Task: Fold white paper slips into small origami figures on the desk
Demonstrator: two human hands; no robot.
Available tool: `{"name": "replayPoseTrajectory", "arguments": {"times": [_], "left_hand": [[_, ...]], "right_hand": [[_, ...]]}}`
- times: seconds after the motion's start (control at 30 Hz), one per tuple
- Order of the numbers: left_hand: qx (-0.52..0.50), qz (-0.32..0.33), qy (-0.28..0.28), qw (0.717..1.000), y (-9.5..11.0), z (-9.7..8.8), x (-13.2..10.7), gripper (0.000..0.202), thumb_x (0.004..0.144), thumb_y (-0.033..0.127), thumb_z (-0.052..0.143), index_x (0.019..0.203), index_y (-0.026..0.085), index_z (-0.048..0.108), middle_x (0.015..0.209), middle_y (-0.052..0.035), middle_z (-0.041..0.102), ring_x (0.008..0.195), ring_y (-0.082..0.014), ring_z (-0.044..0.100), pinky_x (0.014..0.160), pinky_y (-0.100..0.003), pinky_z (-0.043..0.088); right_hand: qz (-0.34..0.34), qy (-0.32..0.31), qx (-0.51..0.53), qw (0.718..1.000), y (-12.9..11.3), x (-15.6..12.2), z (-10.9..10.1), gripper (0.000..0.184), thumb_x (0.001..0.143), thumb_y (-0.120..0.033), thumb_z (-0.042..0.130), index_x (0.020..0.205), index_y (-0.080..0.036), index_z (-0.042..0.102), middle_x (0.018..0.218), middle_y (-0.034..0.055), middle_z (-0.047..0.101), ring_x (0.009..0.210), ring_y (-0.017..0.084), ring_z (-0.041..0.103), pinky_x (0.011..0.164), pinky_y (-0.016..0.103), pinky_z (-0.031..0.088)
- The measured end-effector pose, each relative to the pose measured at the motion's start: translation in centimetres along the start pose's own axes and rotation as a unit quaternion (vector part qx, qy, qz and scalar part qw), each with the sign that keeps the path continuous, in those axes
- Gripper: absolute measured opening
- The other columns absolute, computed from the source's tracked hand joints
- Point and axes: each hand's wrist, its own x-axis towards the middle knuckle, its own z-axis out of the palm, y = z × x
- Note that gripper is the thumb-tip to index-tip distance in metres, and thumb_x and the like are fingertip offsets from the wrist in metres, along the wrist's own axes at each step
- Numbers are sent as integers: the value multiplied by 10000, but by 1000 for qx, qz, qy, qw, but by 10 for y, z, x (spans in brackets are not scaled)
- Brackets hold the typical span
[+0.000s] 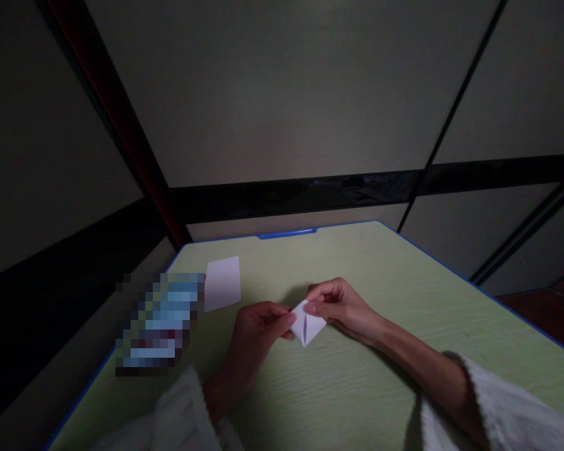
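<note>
A small piece of folded white paper point(314, 326) is held between my two hands, a little above or on the table; I cannot tell which. It is diamond-shaped, one corner toward me, with a dark slit down its middle. My left hand point(258, 332) pinches its left corner between thumb and fingers. At the upper right edge, my right hand point(345, 310) grips it, the thumb lying on top near the far corner. The fingers behind the paper are partly hidden.
A flat white sheet point(222, 284) lies on the pale green table point(357, 388) to the left, beside a pixelated object point(162, 322). Blue edging runs round the table, with a blue handle-like strip point(287, 233) at the far side. Panelled doors point(286, 94) stand close behind.
</note>
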Motion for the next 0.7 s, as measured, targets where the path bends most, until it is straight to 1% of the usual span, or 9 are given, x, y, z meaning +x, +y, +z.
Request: {"name": "replayPoseTrajectory", "arguments": {"times": [0.07,0.17,0.27,0.5,0.7], "left_hand": [[2,2,1,1000,-1,0,1,73,532,191,640,515,128,609,477,15,604,444,-85,526,448,-179,417],[6,8,3,1000,1,0,0,67,542,183,631,512,127,607,474,16,597,452,-84,522,457,-177,412],[15,7,6,1000,3,1,-1,63,538,170,629,500,126,603,470,16,591,453,-83,516,458,-176,406],[20,27,11,999,3,1,-1,63,524,158,625,475,133,594,455,22,583,439,-85,505,442,-179,393],[35,33,3,999,5,3,-3,90,539,152,606,455,130,582,464,16,580,456,-86,501,454,-181,390]], "right_hand": [[-4,-5,-8,1000,0,-1,0,92,567,-166,645,596,-85,613,482,-1,572,396,31,433,384,160,247],[-12,-6,-25,1000,0,-1,0,82,570,-155,643,601,-81,624,444,-20,542,363,6,370,356,150,190],[-18,-13,-34,999,-1,-1,0,73,577,-148,638,614,-86,632,432,-30,524,358,2,351,350,150,180],[-28,-19,-37,999,-2,-2,3,37,578,-119,630,608,-96,630,418,-46,506,362,3,365,358,143,231],[-16,9,-53,998,-4,-2,7,51,567,-137,635,565,-93,608,407,-51,508,355,5,383,365,140,263]]}}
